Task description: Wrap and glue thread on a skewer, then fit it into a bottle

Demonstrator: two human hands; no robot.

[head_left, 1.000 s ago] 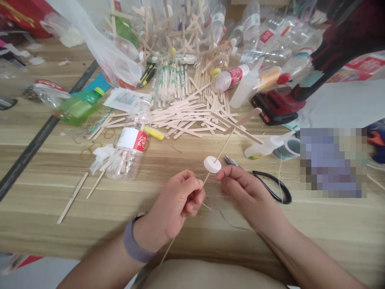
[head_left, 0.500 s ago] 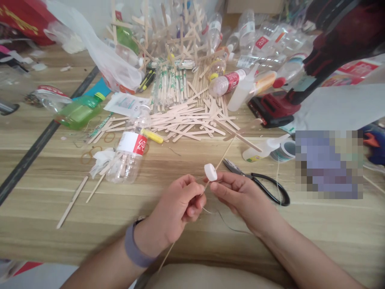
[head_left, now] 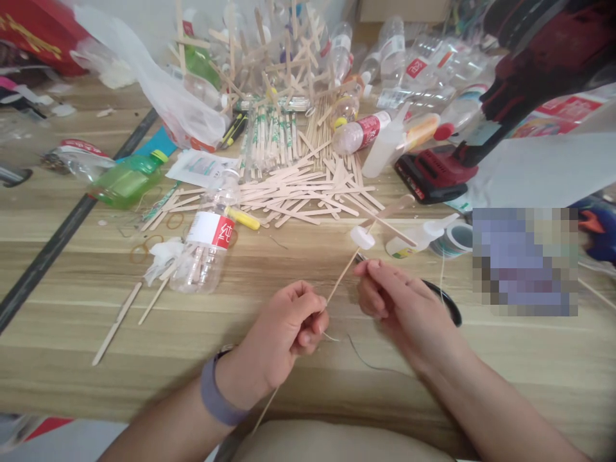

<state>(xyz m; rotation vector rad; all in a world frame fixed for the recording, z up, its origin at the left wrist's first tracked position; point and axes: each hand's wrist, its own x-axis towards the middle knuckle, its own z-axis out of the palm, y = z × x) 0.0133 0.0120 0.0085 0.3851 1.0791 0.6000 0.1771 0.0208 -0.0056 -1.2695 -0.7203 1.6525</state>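
My left hand [head_left: 293, 321] pinches a thin wooden skewer [head_left: 342, 277] between thumb and fingers, its lower end running down past the wrist. High on the skewer sits a white bottle cap [head_left: 362, 237], tilted. Beyond it, crossed craft sticks [head_left: 392, 230] are at the skewer's far end. My right hand [head_left: 394, 298] hovers just right of the skewer, apart from it, with fingers curled and thumb against them; nothing shows in it. Behind that hand, the pliers [head_left: 447, 305] are mostly hidden, with part of a black handle showing.
Loose craft sticks [head_left: 308, 192] lie in a heap at the middle. A clear bottle [head_left: 202, 256] stands left, near a green bottle [head_left: 129, 183]. A red and black power drill [head_left: 433, 173] and a white glue bottle [head_left: 409, 244] are on the right. Several plastic bottles crowd the back.
The white cap has moved up the skewer towards the crossed sticks. My right hand has come off the cap and shifted right; my left hand has kept its hold.
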